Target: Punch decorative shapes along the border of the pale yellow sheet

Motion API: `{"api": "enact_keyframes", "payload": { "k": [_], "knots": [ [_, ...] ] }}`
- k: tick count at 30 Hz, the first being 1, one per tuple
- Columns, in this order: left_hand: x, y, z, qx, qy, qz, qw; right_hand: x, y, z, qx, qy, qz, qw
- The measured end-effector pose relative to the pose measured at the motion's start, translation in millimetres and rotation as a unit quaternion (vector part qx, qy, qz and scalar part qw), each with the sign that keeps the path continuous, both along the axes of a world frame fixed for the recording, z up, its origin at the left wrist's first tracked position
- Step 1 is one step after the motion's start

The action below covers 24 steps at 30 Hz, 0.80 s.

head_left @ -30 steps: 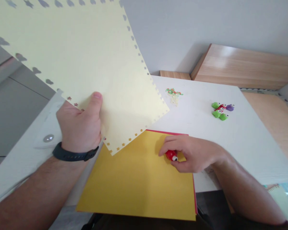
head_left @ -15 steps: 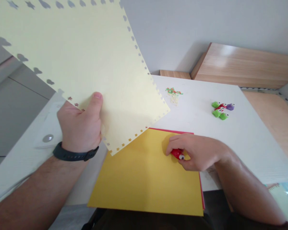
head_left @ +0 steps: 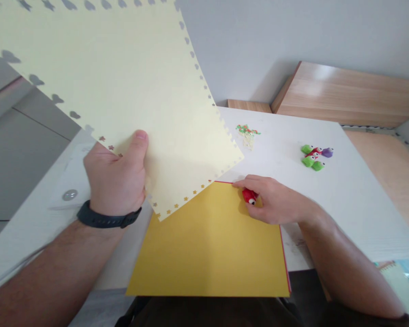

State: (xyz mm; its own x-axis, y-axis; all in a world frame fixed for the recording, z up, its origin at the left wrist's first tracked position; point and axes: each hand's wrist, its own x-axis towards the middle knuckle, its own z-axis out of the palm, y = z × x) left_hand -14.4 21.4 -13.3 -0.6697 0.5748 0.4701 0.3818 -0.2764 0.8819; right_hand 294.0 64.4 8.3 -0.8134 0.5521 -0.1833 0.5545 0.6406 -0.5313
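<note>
My left hand (head_left: 114,175) grips a pale yellow paper sheet (head_left: 122,77) by its lower edge, thumb on top. Rows of small punched stars and hearts line the sheet's edges. My right hand (head_left: 272,200) is closed around a small red googly-eyed craft punch (head_left: 249,196), which is partly hidden by the fingers. That hand rests near the top edge of a golden-yellow card (head_left: 207,250). A thin red sheet shows beneath the card's edges. The pale sheet's lower corner overlaps the card's upper left.
The card lies on a white table (head_left: 330,200). Paper bits (head_left: 247,134) lie near its far edge, beside a cluster of green, red and purple googly-eyed pieces (head_left: 312,156). Wooden boards (head_left: 341,93) stand behind. A grey wall rises beyond.
My right hand has moved up and slightly left with the red punch, to the card's top edge. The card sits a little higher in view. The pale sheet has barely moved.
</note>
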Motion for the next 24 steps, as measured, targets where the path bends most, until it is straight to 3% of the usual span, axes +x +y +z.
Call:
{"api": "enact_keyframes", "payload": {
  "k": [12,24],
  "knots": [
    [-3,0,-2.4,0.016,0.007,-0.018,1.0,-4,-4,4.7,-0.027,-0.006,0.044,0.999],
    [2,0,4.1,0.013,-0.003,-0.013,1.0,7,10,2.3,0.05,0.056,-0.079,0.994]
  ]
}}
